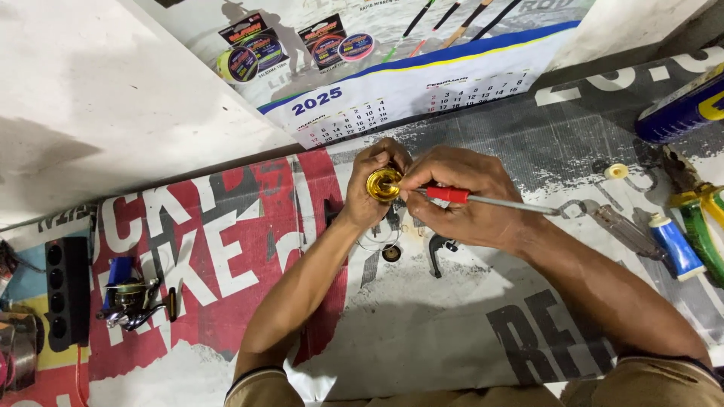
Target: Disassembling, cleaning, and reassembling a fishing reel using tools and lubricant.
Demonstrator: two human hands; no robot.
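Observation:
My left hand grips a small round gold-coloured metal part, like a reel spool, held up over the printed banner on the floor. My right hand holds a thin tool with a red sleeve and a long silver shaft; its tip touches the middle of the gold part. Under my hands lie a small black round piece and a black curved lever-like piece.
A fishing reel and a black block with round holes lie at the left. At the right are a blue spray can, a small blue-capped bottle, green-handled pliers and a white ring. A calendar poster leans against the wall.

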